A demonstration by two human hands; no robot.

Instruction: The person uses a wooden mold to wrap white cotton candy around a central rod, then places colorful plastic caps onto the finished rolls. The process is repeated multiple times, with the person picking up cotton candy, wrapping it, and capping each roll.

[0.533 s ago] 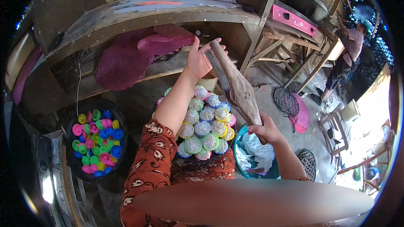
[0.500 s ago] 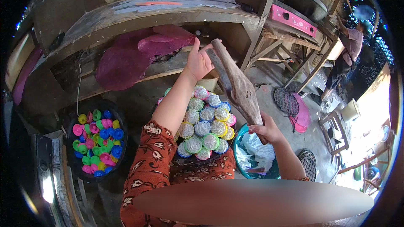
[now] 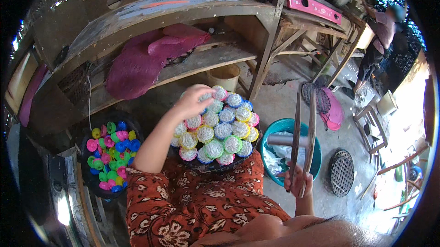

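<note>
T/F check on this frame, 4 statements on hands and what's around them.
1. The left hand rests on the filled cups on the lap tray. True.
2. The right hand is empty. False: it holds wooden tongs, tips up.
3. The teal basin sits on the shelf. False: it is on the floor by the right hand.
4. Empty coloured cups fill a dark basket at the left. True.

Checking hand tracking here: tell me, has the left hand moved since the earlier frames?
Yes. The left hand dropped from the wooden shelf toward the filled cups.
</note>
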